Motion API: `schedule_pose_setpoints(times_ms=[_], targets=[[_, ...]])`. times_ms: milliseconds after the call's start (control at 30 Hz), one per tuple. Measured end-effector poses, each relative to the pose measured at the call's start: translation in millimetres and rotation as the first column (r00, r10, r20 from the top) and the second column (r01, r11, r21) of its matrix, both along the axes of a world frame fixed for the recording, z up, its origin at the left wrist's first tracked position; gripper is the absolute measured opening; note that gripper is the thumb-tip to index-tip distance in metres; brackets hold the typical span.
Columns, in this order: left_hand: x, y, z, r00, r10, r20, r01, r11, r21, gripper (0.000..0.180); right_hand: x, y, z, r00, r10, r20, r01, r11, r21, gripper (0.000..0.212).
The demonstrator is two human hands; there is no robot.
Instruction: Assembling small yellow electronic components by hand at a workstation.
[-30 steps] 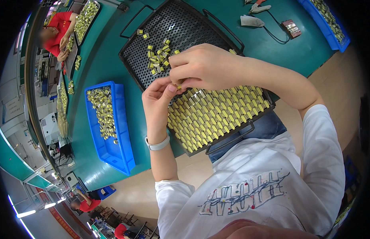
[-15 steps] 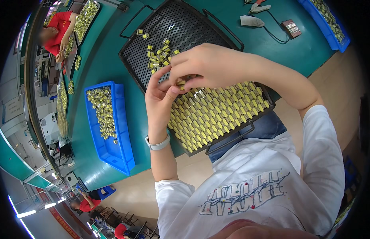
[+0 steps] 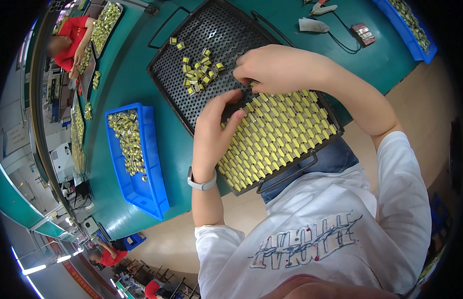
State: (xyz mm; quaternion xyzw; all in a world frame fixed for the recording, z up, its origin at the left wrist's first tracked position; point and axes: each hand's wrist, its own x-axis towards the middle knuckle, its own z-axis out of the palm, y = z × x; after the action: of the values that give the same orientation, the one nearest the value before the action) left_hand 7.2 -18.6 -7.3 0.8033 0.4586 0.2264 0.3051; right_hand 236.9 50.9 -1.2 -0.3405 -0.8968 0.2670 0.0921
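Note:
A black perforated tray [image 3: 219,30] lies before me, its near part covered in staggered rows of small yellow-and-silver components [image 3: 276,134]. Loose components of the same kind [image 3: 199,74] are scattered on its far left part. My left hand [image 3: 214,127] is over the tray's left side, thumb and forefinger spread, with nothing seen between them. At the far edge of the rows, my right hand [image 3: 269,70] points down with fingers curled together. Its fingertips are at the tray surface by a yellow component; what they pinch is mostly hidden.
To the left stands a blue bin [image 3: 154,164] of loose components; another blue bin [image 3: 415,40] is at the far right. Pliers [image 3: 321,9] and a corded tool [image 3: 313,26] lie on the green table [image 3: 191,174]. A person in red [image 3: 74,40] works at the far left.
My hands have parted. The left drew slightly nearer and its fingers opened; the right moved right to the far edge of the rows.

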Motion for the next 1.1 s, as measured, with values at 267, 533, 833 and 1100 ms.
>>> schedule_pose_setpoints(times_ms=[267,533,833,1100], targets=[[-1.5,0.7,1.4,0.999,0.045,0.005,-0.045,0.999,0.002,0.034,2.4,0.0,-2.0,0.999,0.004,-0.038,-0.004,1.0,-0.005,0.016],[-24.6,17.8,-5.3,0.943,0.333,0.029,-0.325,0.894,0.309,0.026,3.4,1.2,2.3,0.999,0.019,-0.033,-0.02,1.0,-0.02,0.016],[-35.2,23.4,-14.8,0.927,0.334,-0.17,-0.257,0.896,0.361,0.044,1.1,3.7,-7.2,0.999,-0.016,-0.034,0.018,0.999,0.037,0.02],[-31.4,21.9,-7.6,0.945,0.296,-0.136,-0.237,0.911,0.338,0.035,-0.8,6.7,9.7,0.994,-0.021,0.104,0.041,0.981,-0.189,0.013]])
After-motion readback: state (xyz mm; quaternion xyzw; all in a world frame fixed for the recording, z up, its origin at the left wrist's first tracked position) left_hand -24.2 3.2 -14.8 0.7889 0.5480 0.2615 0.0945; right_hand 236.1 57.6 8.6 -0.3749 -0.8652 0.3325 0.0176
